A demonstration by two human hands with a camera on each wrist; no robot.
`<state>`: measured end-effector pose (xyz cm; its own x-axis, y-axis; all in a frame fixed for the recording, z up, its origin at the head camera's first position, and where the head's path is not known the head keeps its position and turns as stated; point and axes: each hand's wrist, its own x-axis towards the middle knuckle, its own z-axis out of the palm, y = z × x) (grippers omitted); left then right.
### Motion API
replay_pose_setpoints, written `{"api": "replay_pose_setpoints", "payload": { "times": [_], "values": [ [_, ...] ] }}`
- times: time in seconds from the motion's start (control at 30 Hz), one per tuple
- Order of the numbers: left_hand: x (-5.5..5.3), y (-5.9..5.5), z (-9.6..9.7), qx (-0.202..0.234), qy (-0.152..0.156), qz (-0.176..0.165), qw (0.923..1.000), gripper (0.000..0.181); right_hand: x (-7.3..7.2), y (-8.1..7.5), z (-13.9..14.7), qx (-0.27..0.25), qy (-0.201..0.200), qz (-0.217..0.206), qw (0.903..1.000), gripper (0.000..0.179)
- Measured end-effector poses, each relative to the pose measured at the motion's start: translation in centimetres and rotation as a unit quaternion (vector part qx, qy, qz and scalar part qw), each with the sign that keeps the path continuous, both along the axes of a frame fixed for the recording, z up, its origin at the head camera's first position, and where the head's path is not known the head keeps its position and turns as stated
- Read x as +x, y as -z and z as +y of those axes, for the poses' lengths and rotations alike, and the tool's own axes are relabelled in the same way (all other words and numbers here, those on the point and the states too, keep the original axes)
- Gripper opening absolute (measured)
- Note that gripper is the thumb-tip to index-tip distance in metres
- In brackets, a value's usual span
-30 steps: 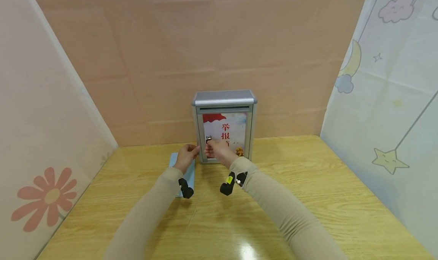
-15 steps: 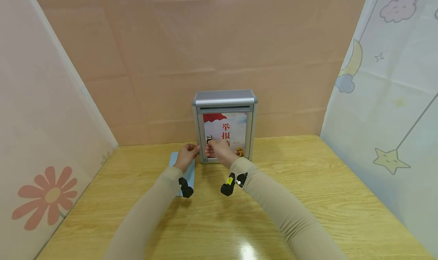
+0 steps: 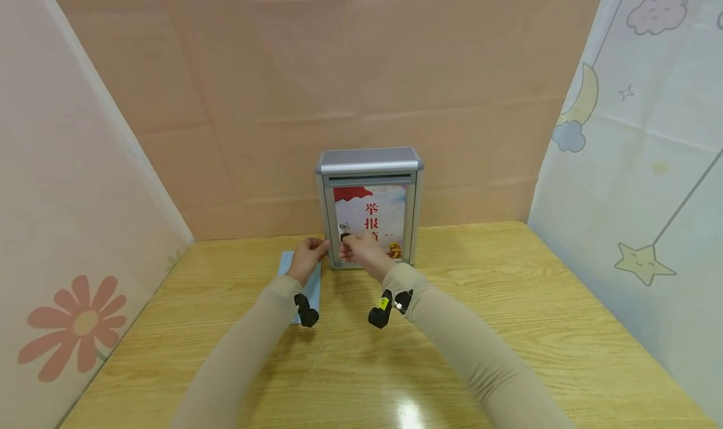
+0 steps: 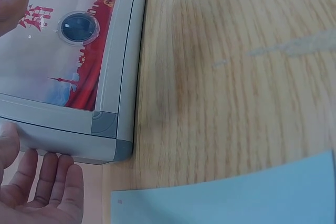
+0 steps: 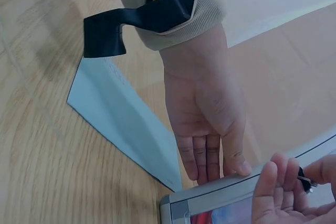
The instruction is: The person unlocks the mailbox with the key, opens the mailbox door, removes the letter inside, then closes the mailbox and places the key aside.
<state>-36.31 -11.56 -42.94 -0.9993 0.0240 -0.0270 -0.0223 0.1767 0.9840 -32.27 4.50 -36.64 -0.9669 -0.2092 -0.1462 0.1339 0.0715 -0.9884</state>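
Note:
A grey metal letter box (image 3: 369, 159) with a slot near its top and red characters on its front stands upright at the back of the table. A round lock (image 3: 344, 226) sits at the left of its front panel. My right hand (image 3: 364, 251) pinches a black-headed key (image 5: 304, 178) between thumb and index finger, just below the lock in the head view. Whether the key's tip touches the lock is hidden. My left hand (image 3: 307, 258) touches the box's left side, thumb near the front edge and fingers nearly straight along the side.
A light blue sheet or folder (image 4: 226, 198) lies on the wooden table (image 3: 480, 303), partly under the left forearm. A plain backdrop (image 3: 282, 103) hangs behind the box. Patterned panels flank the table on the left (image 3: 85, 165) and right (image 3: 638, 184).
My right hand has shifted slightly down, and the key's black head now sits lower, with more of the lock visible. The left hand and the box have stayed in place.

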Motion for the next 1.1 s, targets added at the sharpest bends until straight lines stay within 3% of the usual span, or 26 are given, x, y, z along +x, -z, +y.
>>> {"api": "replay_pose_setpoints", "payload": {
  "times": [0.2,0.33,0.47,0.67,0.73,0.8,1.1],
  "values": [
    [0.0,0.1,0.0,-0.011,0.0,0.006,0.9999,0.039,0.5,0.7,1.7,0.046,-0.038,-0.004,0.9982,0.027],
    [0.2,0.2,-0.1,-0.019,-0.001,0.004,0.9998,0.038,0.7,1.3,3.7,0.127,-0.076,0.033,0.9884,0.025],
    [0.2,0.2,-0.1,-0.023,-0.002,0.004,0.9997,0.038,0.5,1.9,6.7,0.222,-0.119,0.077,0.9646,0.027],
    [0.1,0.1,-0.1,-0.019,0.0,0.009,0.9998,0.038,-0.2,2.4,11.4,0.337,-0.183,0.101,0.9179,0.023],
    [0.0,0.1,-0.1,-0.017,0.001,0.01,0.9998,0.038,-0.5,2.9,12.8,0.355,-0.194,0.107,0.9084,0.021],
    [0.0,0.1,-0.1,-0.017,0.001,0.011,0.9998,0.038,-0.8,3.4,13.8,0.359,-0.199,0.103,0.9061,0.019],
    [0.2,0.0,-0.1,-0.019,0.001,0.009,0.9998,0.038,-0.9,4.6,15.3,0.343,-0.148,0.046,0.9264,0.004]
  ]
}}
